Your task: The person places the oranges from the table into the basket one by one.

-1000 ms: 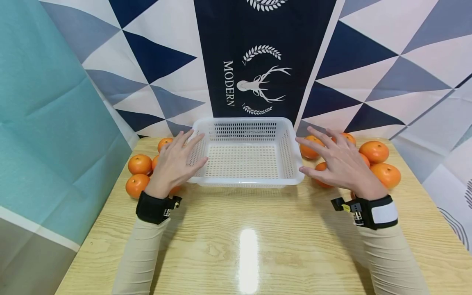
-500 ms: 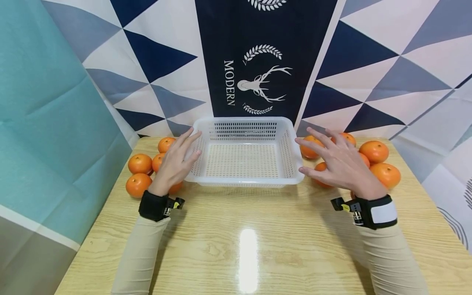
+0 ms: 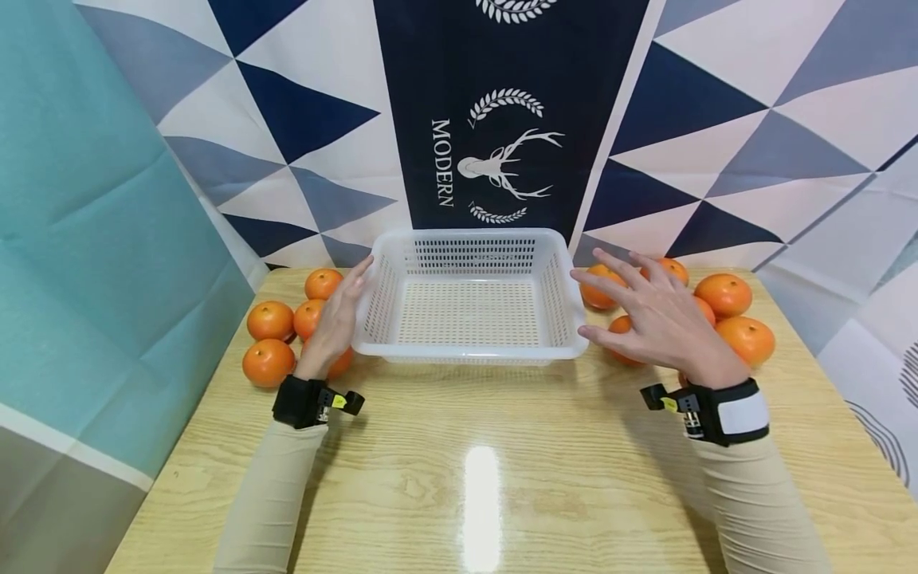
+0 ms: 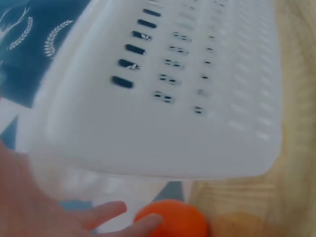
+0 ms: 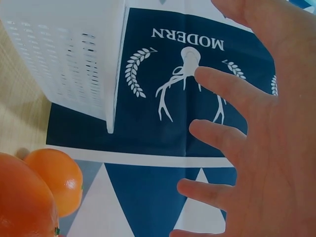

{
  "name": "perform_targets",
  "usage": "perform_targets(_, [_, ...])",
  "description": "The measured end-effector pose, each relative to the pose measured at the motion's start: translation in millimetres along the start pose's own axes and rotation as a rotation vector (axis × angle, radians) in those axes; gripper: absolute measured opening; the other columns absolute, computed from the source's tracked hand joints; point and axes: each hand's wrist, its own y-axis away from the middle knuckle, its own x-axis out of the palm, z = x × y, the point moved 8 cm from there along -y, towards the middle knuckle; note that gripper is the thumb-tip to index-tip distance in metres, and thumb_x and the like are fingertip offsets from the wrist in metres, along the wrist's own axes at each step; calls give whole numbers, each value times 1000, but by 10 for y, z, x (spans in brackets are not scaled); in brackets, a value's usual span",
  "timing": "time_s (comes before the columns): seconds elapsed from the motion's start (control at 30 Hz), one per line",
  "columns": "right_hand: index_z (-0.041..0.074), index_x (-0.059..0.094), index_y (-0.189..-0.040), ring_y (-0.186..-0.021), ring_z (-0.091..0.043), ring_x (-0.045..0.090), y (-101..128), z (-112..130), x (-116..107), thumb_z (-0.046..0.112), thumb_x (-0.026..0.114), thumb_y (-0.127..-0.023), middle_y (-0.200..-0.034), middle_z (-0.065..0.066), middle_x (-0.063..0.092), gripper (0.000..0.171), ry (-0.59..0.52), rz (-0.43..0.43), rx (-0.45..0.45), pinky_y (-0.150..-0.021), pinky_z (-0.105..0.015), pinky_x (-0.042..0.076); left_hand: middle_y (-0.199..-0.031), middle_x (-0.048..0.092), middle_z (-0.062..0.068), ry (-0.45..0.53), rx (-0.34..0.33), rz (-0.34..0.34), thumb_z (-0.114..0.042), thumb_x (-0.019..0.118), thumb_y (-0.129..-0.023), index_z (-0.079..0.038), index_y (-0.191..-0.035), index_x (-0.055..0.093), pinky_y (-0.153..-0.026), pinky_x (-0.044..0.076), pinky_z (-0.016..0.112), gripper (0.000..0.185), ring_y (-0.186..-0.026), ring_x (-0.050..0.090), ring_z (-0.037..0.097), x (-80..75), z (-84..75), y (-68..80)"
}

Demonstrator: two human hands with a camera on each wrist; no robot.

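Place: staged recording setup
Evidence: patterned cloth backdrop (image 3: pixel 502 119) hung behind small wooden table (image 3: pixel 473 462); wrist cameras (image 3: pixel 706 410) worn

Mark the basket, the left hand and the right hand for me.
basket (image 3: pixel 469 351), head view, on the near rim.
left hand (image 3: pixel 334 325), head view, on the back of the hand beside the basket's left wall.
right hand (image 3: pixel 667 319), head view, on the back of the hand above the oranges.
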Motion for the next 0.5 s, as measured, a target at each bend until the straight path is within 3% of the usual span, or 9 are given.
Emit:
perform_targets(0.17, [34,52,-169,-160,-60,38,-3,10,-12,58,80,-94,-185,-15,37,84,-3,2,-1,-122,-89,35,-189,30,-2,-31,-37,-24,-67,26,-117,-36,-178,36,-144,19,63,69,-177,26,31,81,-201,138])
perform_targets(0.33, [34,53,-169,-161,-60,37,1,9,-22,58,80,-93,-185,-15,38,83,1,-1,-1,-122,-89,36,-188,33,9,-31,-14,-45,-63,25,-118,-14,-174,45,-145,19,58,78,-177,26,35,92,-454,233])
perform_targets(0.5, [33,55,-167,-160,-60,38,12,-4,-35,57,81,-93,-183,-16,40,82,-3,-19,-11,-121,-89,37,-188,32,10,-8,-10,-40,-58,24,-118,-5,-169,50,-145,19,57,79,-177,26,36,99,-527,252])
